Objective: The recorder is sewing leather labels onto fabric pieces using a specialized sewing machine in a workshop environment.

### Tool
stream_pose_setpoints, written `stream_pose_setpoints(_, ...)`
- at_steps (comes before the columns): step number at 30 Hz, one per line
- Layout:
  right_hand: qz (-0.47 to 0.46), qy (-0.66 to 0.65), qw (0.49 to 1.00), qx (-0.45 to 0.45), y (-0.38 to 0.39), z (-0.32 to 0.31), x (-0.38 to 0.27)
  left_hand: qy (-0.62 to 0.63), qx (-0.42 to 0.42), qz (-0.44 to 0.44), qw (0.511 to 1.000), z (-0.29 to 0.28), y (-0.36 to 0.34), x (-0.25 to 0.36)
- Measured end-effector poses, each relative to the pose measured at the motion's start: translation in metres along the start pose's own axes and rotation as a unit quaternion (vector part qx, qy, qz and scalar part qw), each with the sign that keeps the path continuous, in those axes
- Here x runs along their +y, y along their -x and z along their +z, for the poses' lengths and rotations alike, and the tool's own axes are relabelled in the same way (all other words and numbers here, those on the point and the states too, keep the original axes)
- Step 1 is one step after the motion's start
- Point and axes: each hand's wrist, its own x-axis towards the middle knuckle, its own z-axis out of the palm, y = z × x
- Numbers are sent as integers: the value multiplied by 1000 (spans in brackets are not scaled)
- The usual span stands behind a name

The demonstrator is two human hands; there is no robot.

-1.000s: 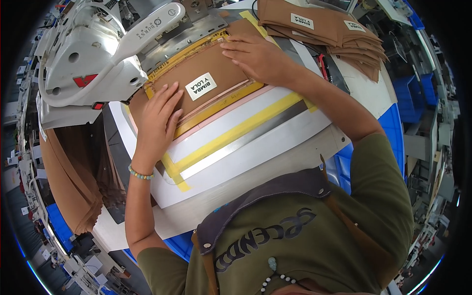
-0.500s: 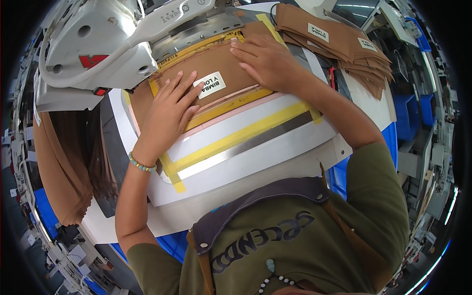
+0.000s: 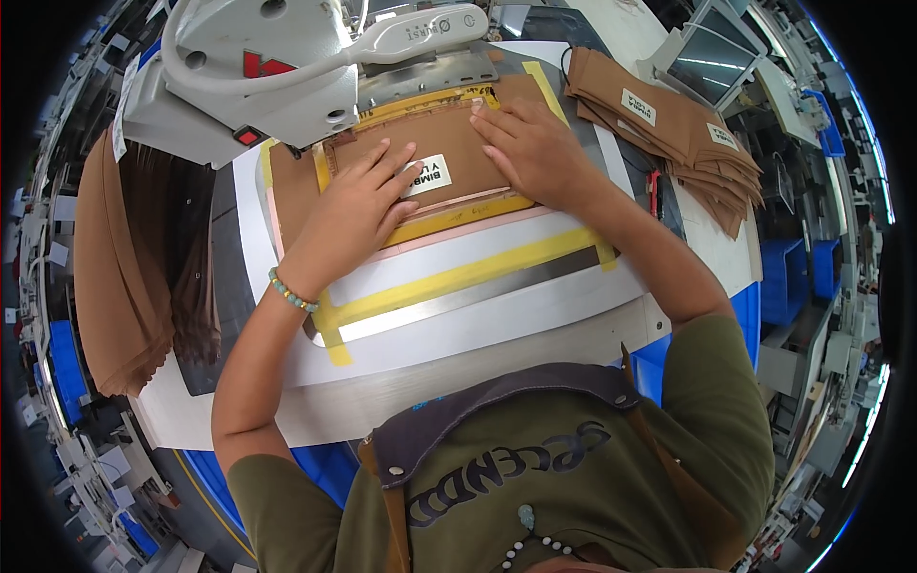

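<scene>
A brown fabric panel with a white printed label lies inside a yellow-edged clamp frame by the sewing machine head. My left hand rests flat at the panel's left part, fingers spread, fingertips reaching over the label's left end. At the right part, my right hand lies with its fingers stretched out on the fabric, near the frame's upper right corner. Both hands press from above and hold nothing. What lies under the palms is hidden.
A stack of brown fabric pieces with white labels sits at the right, close to a tilted screen. Brown fabric hangs down at the left. Under the frame lies a white sheet with yellow tape strips. A red-handled tool lies at the right.
The view has shifted, so the machine and frame appear farther right. Both hands remain spread on the panel in nearly the same places; no grip has visibly changed.
</scene>
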Motion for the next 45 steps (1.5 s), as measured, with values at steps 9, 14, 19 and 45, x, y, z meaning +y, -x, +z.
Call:
stream_pose_setpoints(9,4,-24,1000,-17,-2,-3,1,14,-2,-5,1000,4,-18,17)
stream_pose_setpoints(14,-22,-17,1000,10,-5,1,-1,12,-6,-3,1000,5,-25,23)
stream_pose_setpoints(19,-27,-8,1000,12,-12,9,-6,-1,-12,0,1000,6,-26,22)
stream_pose_setpoints(45,-60,-37,997,-13,-61,45,-68,-3,62,-60,996,13,23,-30)
